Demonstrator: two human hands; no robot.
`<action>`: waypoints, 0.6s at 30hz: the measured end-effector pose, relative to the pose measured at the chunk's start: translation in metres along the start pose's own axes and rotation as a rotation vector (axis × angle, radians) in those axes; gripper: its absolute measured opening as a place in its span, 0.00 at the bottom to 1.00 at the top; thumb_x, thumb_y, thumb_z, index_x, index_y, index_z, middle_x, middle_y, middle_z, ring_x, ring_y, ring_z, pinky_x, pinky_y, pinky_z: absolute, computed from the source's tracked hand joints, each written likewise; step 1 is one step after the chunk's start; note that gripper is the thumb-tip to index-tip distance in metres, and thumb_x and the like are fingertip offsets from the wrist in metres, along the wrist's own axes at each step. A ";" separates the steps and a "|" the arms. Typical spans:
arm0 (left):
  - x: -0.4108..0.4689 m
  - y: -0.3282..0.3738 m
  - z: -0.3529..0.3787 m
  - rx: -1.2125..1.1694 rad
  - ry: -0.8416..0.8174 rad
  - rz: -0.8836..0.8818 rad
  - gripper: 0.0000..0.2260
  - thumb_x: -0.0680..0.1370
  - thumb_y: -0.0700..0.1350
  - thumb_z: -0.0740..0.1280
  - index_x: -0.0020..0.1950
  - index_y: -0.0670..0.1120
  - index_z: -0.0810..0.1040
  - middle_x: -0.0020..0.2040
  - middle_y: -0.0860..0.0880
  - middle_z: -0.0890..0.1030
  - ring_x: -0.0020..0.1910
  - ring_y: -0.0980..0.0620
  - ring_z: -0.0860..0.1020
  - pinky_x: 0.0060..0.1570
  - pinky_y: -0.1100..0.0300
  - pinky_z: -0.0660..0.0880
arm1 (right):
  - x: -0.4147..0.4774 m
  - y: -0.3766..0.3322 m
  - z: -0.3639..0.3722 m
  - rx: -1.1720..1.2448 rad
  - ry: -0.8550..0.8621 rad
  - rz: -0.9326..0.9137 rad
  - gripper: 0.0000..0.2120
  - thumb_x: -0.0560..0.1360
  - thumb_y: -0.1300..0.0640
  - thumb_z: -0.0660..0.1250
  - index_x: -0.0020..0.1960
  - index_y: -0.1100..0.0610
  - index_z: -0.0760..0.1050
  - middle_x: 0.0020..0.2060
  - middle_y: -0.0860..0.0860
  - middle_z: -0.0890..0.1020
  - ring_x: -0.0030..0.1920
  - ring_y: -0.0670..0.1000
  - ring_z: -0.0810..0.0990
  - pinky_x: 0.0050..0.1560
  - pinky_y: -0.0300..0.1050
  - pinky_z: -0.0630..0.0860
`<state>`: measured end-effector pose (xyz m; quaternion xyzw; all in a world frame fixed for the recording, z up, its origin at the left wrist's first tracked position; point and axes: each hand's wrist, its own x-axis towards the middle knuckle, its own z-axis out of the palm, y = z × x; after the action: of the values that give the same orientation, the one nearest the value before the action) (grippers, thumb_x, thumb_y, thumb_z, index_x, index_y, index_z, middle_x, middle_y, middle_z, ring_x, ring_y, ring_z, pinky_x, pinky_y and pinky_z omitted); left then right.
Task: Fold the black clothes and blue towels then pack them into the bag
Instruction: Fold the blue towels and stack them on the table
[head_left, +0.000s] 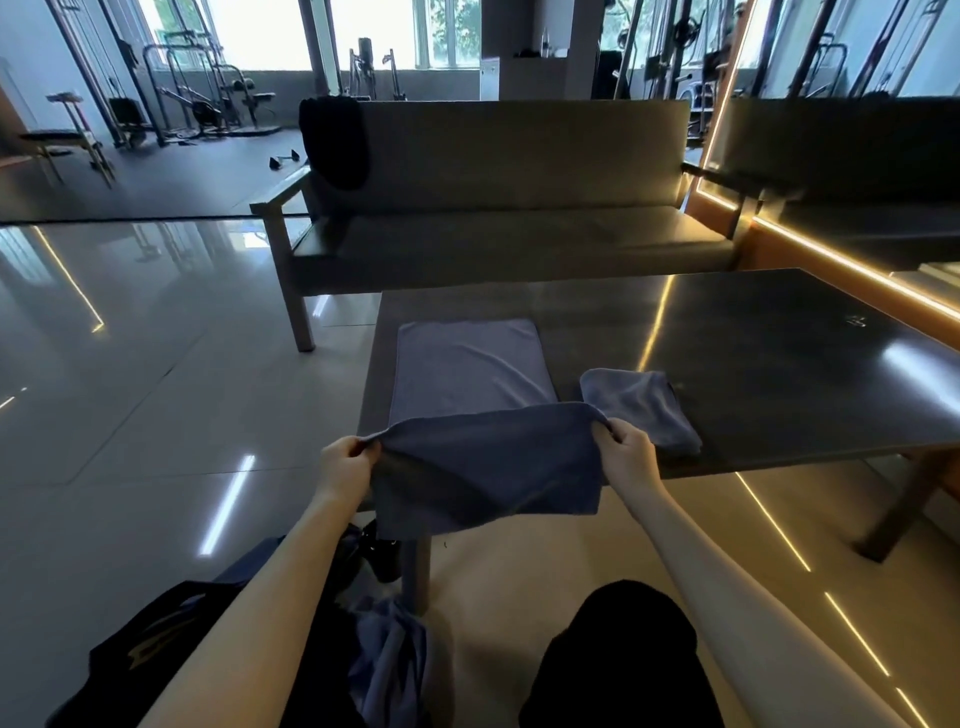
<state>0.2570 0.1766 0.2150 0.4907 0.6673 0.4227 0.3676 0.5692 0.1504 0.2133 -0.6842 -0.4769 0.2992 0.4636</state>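
A blue towel (467, 374) lies half on the dark table (753, 353), its near half lifted and hanging over the front edge. My left hand (345, 467) pinches its near left corner and my right hand (626, 452) pinches its near right corner. A folded blue towel (641, 408) rests on the table just right of my right hand. Another crumpled blue towel (387, 654) lies low near my lap beside a black bag (150, 649) with dark cloth. A black garment (335, 140) hangs over the left end of the sofa back.
A long grey sofa (519, 208) stands behind the table. Glossy tiled floor (130, 389) spreads to the left, with gym machines (208, 98) at the back. A lit mirror wall (857, 182) runs along the right. My dark-clad knee (623, 649) is under the table's front edge.
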 end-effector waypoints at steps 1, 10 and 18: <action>0.008 0.001 0.003 0.016 0.003 -0.003 0.06 0.79 0.42 0.64 0.45 0.43 0.78 0.41 0.43 0.79 0.42 0.47 0.75 0.42 0.54 0.71 | 0.006 0.001 0.003 0.005 0.018 -0.001 0.09 0.80 0.54 0.61 0.49 0.57 0.77 0.40 0.53 0.81 0.43 0.52 0.80 0.42 0.43 0.74; 0.076 -0.002 0.033 0.292 0.090 0.028 0.12 0.81 0.44 0.60 0.51 0.38 0.79 0.48 0.39 0.80 0.49 0.41 0.77 0.41 0.57 0.65 | 0.077 0.008 0.042 -0.164 0.053 0.020 0.14 0.80 0.51 0.59 0.45 0.60 0.77 0.38 0.53 0.77 0.41 0.53 0.74 0.47 0.48 0.71; 0.135 -0.012 0.057 0.447 0.112 0.036 0.14 0.81 0.47 0.61 0.47 0.37 0.78 0.47 0.38 0.81 0.46 0.41 0.77 0.40 0.57 0.65 | 0.128 0.030 0.077 -0.279 0.145 0.056 0.15 0.81 0.52 0.58 0.38 0.56 0.74 0.32 0.52 0.78 0.35 0.49 0.77 0.33 0.42 0.67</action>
<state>0.2711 0.3162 0.1727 0.5475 0.7549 0.2974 0.2047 0.5618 0.2926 0.1600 -0.7749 -0.4598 0.1926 0.3886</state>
